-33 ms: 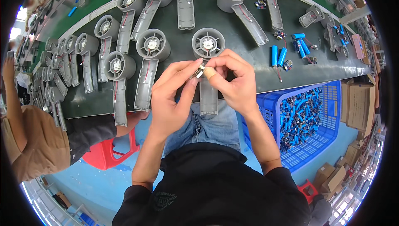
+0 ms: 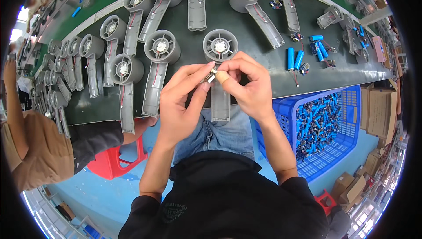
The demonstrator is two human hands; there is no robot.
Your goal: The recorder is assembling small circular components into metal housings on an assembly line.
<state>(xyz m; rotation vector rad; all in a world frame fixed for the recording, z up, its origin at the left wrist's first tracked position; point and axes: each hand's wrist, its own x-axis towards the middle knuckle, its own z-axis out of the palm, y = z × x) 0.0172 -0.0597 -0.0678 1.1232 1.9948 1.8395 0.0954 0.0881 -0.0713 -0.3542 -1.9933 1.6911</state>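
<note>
A small part [image 2: 210,76] is pinched between the thumb and index fingertip of the left hand [image 2: 181,103], above the near middle fan [image 2: 220,45]. The right hand [image 2: 249,85] is drawn narrow, its fingertips at the part's right side; whether the part is gripped or only pressed there cannot be told. Light, even pressure seems called for: the part is best steadied by its edges on the left, with fine adjustment left to the right fingertips. The handle [image 2: 220,103] under the hands juts past the table's [image 2: 246,32] near edge and could be knocked, so small wrist movements are advised. The loose cells [image 2: 299,59] farther right should not be brushed.
</note>
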